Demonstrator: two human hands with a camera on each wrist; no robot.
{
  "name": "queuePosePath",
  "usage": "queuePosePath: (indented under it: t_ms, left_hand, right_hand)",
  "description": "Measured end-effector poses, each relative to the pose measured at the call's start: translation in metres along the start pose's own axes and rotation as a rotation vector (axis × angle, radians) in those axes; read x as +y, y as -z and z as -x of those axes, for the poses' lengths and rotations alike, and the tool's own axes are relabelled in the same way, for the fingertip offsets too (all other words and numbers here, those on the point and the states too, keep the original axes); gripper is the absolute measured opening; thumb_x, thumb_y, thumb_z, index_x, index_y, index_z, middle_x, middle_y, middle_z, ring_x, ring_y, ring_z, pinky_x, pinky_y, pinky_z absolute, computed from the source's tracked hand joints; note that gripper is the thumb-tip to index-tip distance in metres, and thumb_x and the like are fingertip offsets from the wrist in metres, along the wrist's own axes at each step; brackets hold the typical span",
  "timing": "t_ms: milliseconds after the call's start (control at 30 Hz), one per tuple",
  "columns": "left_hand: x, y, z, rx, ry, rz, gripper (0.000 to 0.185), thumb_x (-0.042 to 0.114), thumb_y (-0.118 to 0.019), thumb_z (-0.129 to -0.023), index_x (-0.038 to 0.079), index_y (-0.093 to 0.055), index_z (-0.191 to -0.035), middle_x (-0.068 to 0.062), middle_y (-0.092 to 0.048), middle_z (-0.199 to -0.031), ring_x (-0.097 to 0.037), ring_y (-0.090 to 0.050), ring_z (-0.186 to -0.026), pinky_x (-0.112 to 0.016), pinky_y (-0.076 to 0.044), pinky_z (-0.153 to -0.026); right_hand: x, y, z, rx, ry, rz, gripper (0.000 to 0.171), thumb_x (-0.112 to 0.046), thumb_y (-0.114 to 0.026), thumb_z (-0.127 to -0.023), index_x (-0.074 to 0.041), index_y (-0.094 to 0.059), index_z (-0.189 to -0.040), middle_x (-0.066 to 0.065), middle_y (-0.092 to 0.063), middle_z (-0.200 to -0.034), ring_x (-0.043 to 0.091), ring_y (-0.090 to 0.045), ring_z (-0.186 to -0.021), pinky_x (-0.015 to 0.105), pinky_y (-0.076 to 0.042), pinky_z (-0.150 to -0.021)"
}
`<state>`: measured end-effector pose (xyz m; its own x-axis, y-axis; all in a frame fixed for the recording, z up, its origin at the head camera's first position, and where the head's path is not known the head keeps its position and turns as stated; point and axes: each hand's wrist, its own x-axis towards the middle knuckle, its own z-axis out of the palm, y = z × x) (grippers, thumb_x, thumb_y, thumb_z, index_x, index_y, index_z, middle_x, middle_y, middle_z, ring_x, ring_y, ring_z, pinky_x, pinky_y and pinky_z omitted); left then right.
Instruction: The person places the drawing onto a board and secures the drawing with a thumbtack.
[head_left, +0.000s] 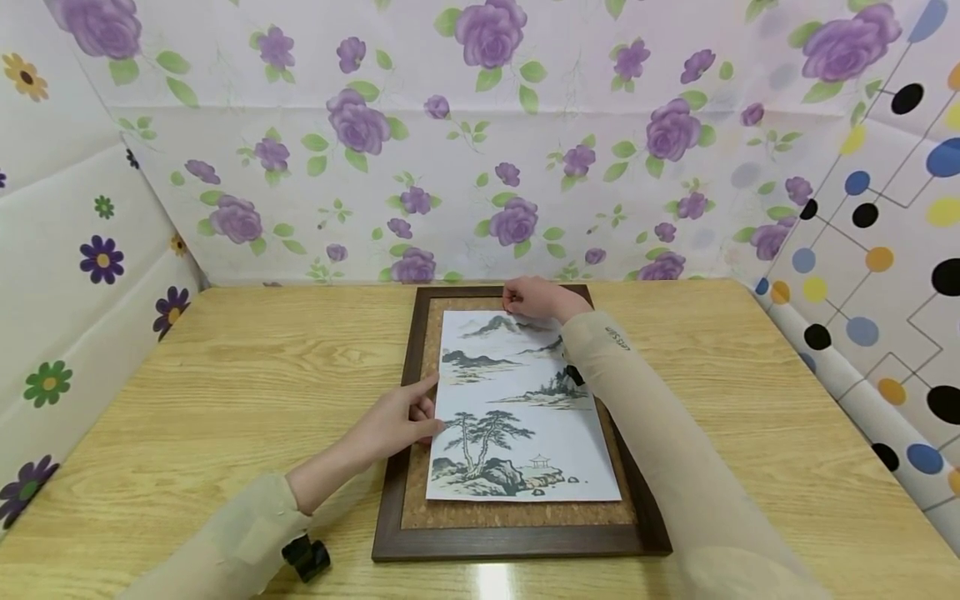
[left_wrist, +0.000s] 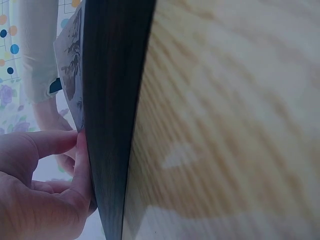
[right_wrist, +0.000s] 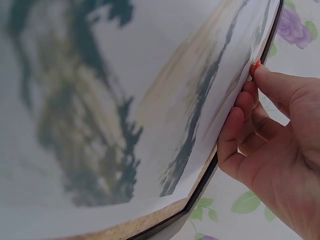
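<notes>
A white sheet of paper [head_left: 525, 467] printed with an ink landscape lies on a cork board [head_left: 517, 515] with a dark wooden frame. My right hand [head_left: 542, 298] is at the top edge of the sheet. Between its thumb and index finger it pinches a small red push pin [right_wrist: 257, 64], whose tip is hidden. My left hand [head_left: 397, 421] rests at the sheet's left edge. Its index finger and thumb are extended and touch the edge at separate spots, while the other fingers are bent beneath.
The framed board lies on a wood-grain table [head_left: 285, 367], its far end close to the floral backdrop [head_left: 450, 192]. A daisy-print sheet [head_left: 67, 250] stands on the left and a dotted one [head_left: 862, 250] on the right.
</notes>
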<state>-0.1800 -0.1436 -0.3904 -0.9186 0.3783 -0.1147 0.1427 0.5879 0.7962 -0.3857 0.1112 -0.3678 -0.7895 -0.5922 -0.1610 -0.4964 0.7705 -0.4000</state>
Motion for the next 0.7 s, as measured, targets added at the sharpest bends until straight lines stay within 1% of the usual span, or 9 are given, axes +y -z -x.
queuePosePath:
  t_ms: [400,567,700]
  left_hand:
    - [0.0012,0.0003,-0.0002,0.001,0.003,-0.014,0.076,0.005,-0.066,-0.091,-0.002,-0.026,-0.154,-0.006,-0.061,-0.088,-0.013,-0.054,-0.071,-0.025,-0.043,-0.064]
    - [0.0012,0.0005,0.0001,-0.003,-0.003,-0.010,0.076,0.005,-0.066,-0.091,-0.003,-0.026,-0.154,-0.006,-0.061,-0.087,-0.013,-0.054,-0.070,-0.025,-0.043,-0.063]
    - [0.0006,0.0005,0.0001,-0.003,-0.003,-0.010,0.075,0.005,-0.066,-0.091,-0.002,-0.026,-0.154,-0.006,-0.061,-0.087,-0.013,-0.055,-0.070,-0.025,-0.044,-0.063]
  right_hand:
    - [-0.0027,0.0005,0.0009,0.003,-0.006,0.017,0.014,-0.011,-0.049,-0.103,-0.004,-0.060,-0.098,0.008,-0.062,-0.090,0.016,-0.049,-0.073,0.033,-0.040,-0.076]
    - [-0.0014,-0.0003,-0.0009,0.005,-0.001,0.029,0.014,-0.012,-0.049,-0.103,-0.005,-0.060,-0.097,0.007,-0.062,-0.091,0.017,-0.050,-0.075,0.034,-0.042,-0.078]
    - [-0.0006,-0.0008,-0.0017,0.004,-0.002,0.031,0.015,-0.012,-0.048,-0.104,-0.007,-0.060,-0.097,0.006,-0.061,-0.092,0.018,-0.052,-0.080,0.035,-0.042,-0.081]
